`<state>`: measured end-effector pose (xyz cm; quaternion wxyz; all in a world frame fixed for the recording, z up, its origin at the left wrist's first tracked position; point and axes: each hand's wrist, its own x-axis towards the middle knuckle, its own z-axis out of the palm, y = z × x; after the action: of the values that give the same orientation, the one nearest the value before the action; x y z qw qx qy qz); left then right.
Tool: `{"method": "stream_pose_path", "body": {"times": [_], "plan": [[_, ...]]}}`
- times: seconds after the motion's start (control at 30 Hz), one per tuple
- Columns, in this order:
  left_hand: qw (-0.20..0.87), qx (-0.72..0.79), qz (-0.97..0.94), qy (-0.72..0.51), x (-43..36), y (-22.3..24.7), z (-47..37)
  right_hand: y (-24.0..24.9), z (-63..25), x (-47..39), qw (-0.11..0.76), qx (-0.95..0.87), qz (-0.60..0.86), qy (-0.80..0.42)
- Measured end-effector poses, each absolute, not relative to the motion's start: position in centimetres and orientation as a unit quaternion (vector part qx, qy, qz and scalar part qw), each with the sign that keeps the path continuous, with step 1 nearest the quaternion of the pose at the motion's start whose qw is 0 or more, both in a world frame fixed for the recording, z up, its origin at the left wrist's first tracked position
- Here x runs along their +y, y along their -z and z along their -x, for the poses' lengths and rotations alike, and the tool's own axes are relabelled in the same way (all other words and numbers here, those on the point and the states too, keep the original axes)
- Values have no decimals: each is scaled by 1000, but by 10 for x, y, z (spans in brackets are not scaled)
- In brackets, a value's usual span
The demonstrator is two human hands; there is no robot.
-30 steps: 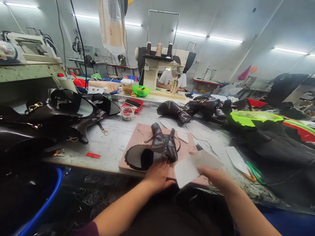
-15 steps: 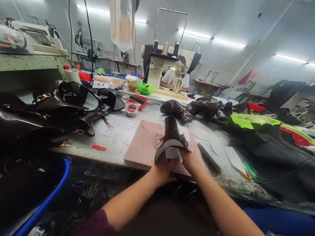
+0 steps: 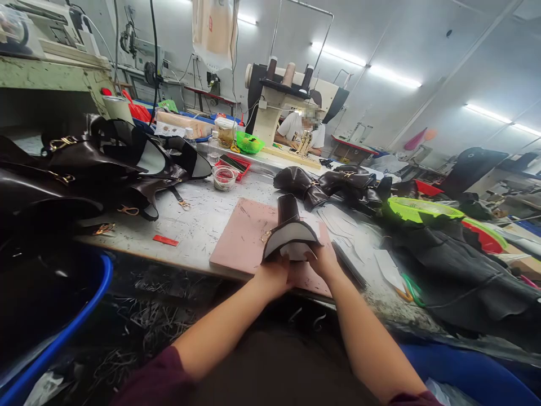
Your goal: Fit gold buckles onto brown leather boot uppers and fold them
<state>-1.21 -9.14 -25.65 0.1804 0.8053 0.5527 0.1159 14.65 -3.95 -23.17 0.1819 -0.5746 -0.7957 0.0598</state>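
A dark brown leather shoe upper is held up over the near edge of the pink cutting board, which lies at the near edge of the worktable. The upper is gripped from both sides: the left hand is closed on its lower left edge and the right hand on its lower right edge, the two hands being close together with only the piece between them. A pale grey lining is seen on the side turned toward the camera, and a white insert piece is pressed against it between the thumbs (whether it is stuck down cannot be told). A small gold buckle hangs at the upper's left side.

Toward the left end of the worktable a heap of dark leather uppers is piled, and a red tag lies near its front edge. Further back a small clear bowl and a red tray are set just beside each other. At the far edge, more brown uppers are laid, with white paper patterns spread between them and the board. A green basket rests at the right end, above black material. At a sewing machine beyond the table, another person is seated. A blue tub stands below the table's left end.
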Motion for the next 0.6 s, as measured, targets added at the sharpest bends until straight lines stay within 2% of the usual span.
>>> {"method": "stream_pose_path", "body": {"times": [0.6], "plan": [[147, 551, -814, -108, -100, 261, 12, 234, -143, -45, 155, -809, 565, -48]]}}
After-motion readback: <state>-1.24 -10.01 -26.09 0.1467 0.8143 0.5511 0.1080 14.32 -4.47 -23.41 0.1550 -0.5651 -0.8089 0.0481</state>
